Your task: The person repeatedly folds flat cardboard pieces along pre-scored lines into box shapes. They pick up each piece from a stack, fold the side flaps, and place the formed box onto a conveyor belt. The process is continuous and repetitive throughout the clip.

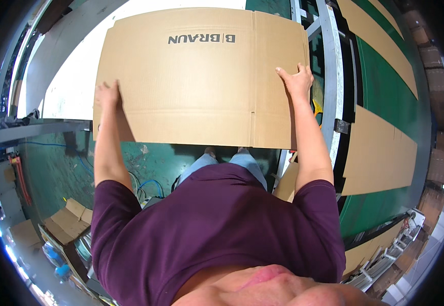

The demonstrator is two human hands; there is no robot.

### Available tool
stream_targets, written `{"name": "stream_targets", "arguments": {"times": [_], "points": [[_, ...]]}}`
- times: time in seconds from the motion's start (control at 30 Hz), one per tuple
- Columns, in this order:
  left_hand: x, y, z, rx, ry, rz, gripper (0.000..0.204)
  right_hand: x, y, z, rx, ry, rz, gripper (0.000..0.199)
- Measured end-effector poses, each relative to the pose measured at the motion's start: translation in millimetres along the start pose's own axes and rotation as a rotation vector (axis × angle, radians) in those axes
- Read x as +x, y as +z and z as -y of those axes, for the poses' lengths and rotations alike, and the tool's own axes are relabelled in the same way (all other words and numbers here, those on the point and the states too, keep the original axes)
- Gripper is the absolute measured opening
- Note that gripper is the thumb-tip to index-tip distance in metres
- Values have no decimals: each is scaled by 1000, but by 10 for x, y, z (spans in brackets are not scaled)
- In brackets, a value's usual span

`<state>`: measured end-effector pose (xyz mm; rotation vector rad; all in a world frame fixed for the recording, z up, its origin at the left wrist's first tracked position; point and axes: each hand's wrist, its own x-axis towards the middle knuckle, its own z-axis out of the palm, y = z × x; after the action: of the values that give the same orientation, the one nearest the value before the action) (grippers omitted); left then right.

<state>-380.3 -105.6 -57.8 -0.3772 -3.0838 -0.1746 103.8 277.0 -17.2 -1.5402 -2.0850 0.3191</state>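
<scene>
Purple-sleeved, holding a cardboard sheet (186,81) in the fingers of left hand (108,96) and right hand (298,84) at opposite edges, probably balancing its span.

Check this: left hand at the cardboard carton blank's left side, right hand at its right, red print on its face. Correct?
The print on the cardboard carton blank is dark, not red, as the head view shows. The left hand is at the blank's left side, the right hand at its right.
</scene>
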Motion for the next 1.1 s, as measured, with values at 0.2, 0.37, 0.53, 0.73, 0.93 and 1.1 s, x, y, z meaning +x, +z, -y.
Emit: {"name": "stream_targets", "arguments": {"times": [0.2,0.37,0.53,0.73,0.93,1.1], "points": [[1319,117,515,-98,-91,32,66,444,-107,-30,-109,77,145,69],[1514,-284,599,-568,-265,211,69,862,-171,-362,715,572,698,44],[1720,-143,259,-547,-250,368,84,670,-340,-120,928,601,678,52],[1761,-26,348,-271,-284,136,89,504,-54,-163,708,432,397,51],[1709,-46,330,-185,-279,126,84,461,30,-175,540,396,322,53],[1221,-188,-253,-10,-281,-98,61,495,-1,-216,496,352,350,53]]}}
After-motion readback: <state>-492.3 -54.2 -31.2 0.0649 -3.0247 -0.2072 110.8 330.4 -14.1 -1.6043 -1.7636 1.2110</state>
